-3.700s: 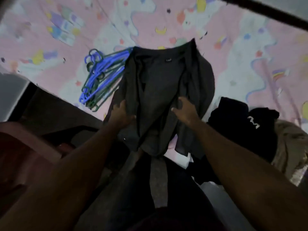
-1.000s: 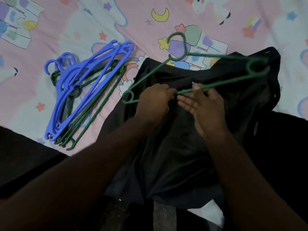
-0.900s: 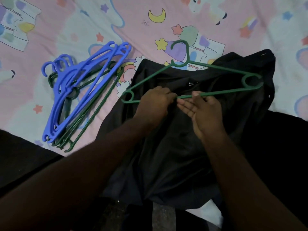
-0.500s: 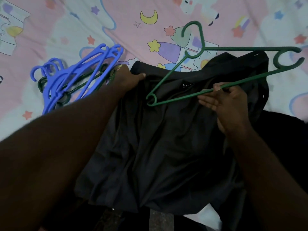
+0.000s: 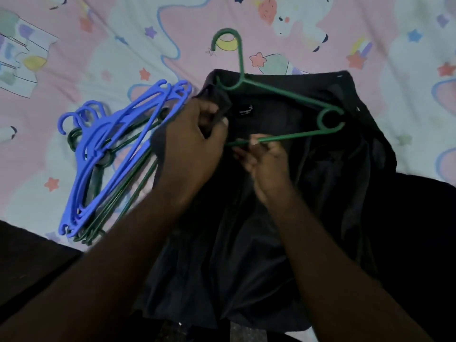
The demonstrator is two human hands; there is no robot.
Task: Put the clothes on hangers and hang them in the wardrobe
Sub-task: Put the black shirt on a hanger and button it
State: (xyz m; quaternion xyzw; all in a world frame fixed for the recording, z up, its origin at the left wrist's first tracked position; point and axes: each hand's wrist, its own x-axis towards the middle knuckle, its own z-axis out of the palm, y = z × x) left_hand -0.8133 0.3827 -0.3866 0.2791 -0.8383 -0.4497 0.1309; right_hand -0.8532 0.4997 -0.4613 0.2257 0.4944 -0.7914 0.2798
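A dark grey shirt [image 5: 246, 230] lies spread on the bed, collar and label away from me. A green plastic hanger [image 5: 278, 95] lies over its collar, hook pointing up the bed. My right hand [image 5: 264, 159] pinches the hanger's lower bar near its left end. My left hand [image 5: 195, 139] grips the shirt's left collar and shoulder fabric, which is lifted over the hanger's left arm. That end of the hanger is hidden under the cloth and my hand.
A stack of several blue and green hangers [image 5: 111, 154] lies left of the shirt on the pink patterned bedsheet [image 5: 320, 33]. More dark clothing [image 5: 419, 230] sits at the right, and the bed's edge runs along the lower left.
The hanger has swung round so its left arm sits inside the collar. My left hand came back from the shirt's left corner and now holds collar fabric beside my right hand.
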